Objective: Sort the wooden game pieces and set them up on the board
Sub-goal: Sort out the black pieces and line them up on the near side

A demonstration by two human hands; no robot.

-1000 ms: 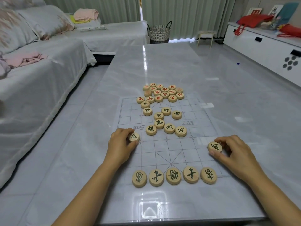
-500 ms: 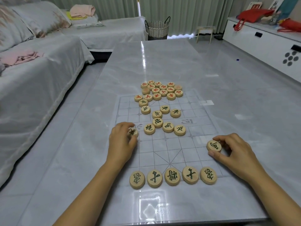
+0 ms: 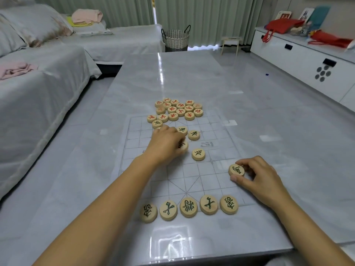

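A thin clear board [image 3: 194, 175] with a printed grid lies on the grey table. Five black-lettered wooden discs [image 3: 188, 207] stand in a row along its near edge. A pile of red-lettered discs [image 3: 178, 110] sits at the far edge. Loose black-lettered discs [image 3: 198, 154] lie in the middle. My left hand [image 3: 166, 144] reaches into that middle group, fingers curled over one black-lettered disc [image 3: 183, 145], hiding others. My right hand [image 3: 257, 177] pinches a black-lettered disc [image 3: 236, 169] flat on the board's right edge.
A covered sofa [image 3: 38, 96] runs along the left of the table. A white cabinet [image 3: 307, 60] stands on the right. A wicker basket [image 3: 176, 38] and a small stool [image 3: 230, 43] are beyond the table's far end. The table's near edge [image 3: 211, 255] is close.
My left hand has left the disc at the board's left edge and moved forward and right into the middle group of black-lettered discs. My right hand stays on its disc.
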